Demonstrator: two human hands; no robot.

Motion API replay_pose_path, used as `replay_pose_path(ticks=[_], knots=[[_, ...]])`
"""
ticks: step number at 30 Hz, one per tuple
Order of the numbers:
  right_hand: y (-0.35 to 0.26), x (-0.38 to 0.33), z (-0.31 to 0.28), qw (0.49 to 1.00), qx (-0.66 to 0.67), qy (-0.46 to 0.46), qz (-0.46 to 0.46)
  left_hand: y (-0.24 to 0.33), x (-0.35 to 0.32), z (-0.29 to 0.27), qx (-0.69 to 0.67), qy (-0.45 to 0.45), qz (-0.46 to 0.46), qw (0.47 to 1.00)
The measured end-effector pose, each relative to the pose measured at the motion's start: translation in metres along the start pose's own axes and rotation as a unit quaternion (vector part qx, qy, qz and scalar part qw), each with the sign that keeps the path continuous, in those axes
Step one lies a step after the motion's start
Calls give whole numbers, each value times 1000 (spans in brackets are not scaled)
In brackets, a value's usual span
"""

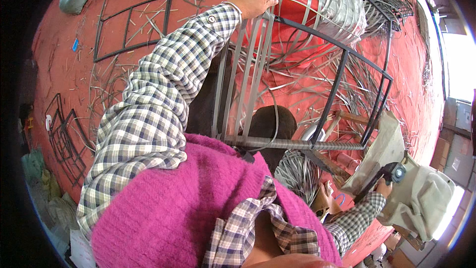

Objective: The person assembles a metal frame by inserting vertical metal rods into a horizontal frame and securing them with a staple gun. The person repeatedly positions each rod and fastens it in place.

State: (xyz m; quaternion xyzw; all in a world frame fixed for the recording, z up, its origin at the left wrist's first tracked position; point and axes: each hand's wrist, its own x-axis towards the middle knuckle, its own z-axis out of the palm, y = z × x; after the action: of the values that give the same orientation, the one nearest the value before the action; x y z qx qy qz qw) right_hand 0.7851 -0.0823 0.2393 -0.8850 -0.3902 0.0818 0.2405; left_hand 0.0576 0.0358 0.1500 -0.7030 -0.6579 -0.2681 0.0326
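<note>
A dark metal frame [342, 72] stands across my lap, with flat grey plastic strips [252, 64] stretched lengthwise between its bars. Grey strip is also wound closely around the near bar [297, 144]. My left hand [252, 1] is at the far bar, its fingers closed on a grey strip there; the palm side is hidden. Low on the right, my right hand [383, 187] is wrapped around a dark handheld tool with a rounded blue-grey end [397, 172]. That tool is beside a draped beige cloth, apart from the frame.
A white-wrapped bundle [342, 7] trailing many grey strips lies beyond the frame. More loose strips [297, 173] gather under the near bar. Other dark frames [134, 25] lie on the red floor at left. Beige cloth [421, 196] hangs over something at right.
</note>
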Motion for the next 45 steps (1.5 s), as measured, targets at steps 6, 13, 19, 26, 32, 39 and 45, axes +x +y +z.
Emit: replay_pose_path(ticks=[6,13,19,26,32,39,45], knots=[[-105,-120,6,958,144,-150,-197,18,4,-7,19,-62,-22,998],[-282,-220,97,825,143,-348,-422,31,-1,1,-1,16,10,1000],[-335,-252,147,793,196,-445,-368,40,-3,3,-34,34,32,998],[-342,-259,152,674,2,-261,-691,47,-8,-1,-50,47,34,997],[-342,-270,149,802,142,-448,-368,48,-11,-5,-52,52,38,997],[-339,-269,154,768,128,-409,-476,50,-15,-8,-33,33,22,999],[-345,-271,156,751,140,-373,-527,51,-18,-4,-40,31,16,999]])
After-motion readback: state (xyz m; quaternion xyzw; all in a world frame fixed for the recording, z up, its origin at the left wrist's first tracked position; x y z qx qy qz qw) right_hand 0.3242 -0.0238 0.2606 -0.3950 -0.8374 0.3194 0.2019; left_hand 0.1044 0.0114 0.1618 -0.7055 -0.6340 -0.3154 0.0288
